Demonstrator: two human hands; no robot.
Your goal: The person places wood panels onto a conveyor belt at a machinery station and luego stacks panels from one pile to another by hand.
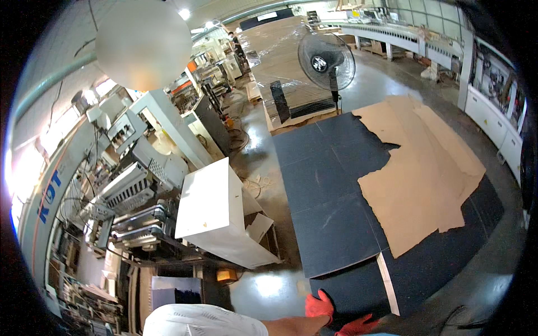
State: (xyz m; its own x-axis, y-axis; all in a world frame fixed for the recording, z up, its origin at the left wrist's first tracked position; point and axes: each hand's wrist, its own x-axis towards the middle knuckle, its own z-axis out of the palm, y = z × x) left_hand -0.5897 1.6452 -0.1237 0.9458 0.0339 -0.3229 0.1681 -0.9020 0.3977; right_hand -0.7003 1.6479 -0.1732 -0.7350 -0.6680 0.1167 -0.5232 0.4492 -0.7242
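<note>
Fingers of the red-gloved left hand [318, 306] lie at the near-left corner of a dark flat panel [354, 287]; whether they grip it cannot be told. The right hand [357, 326], also red-gloved, is just beside, partly cut off, its grip equally unclear. Farther out, torn brown cardboard [417, 182] overlaps more dark panels [330, 196], near a pedestal fan [327, 60].

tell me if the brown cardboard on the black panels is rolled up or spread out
Spread out: the torn brown cardboard lies broadly flat across the black panels, its ragged edges visible.
</note>
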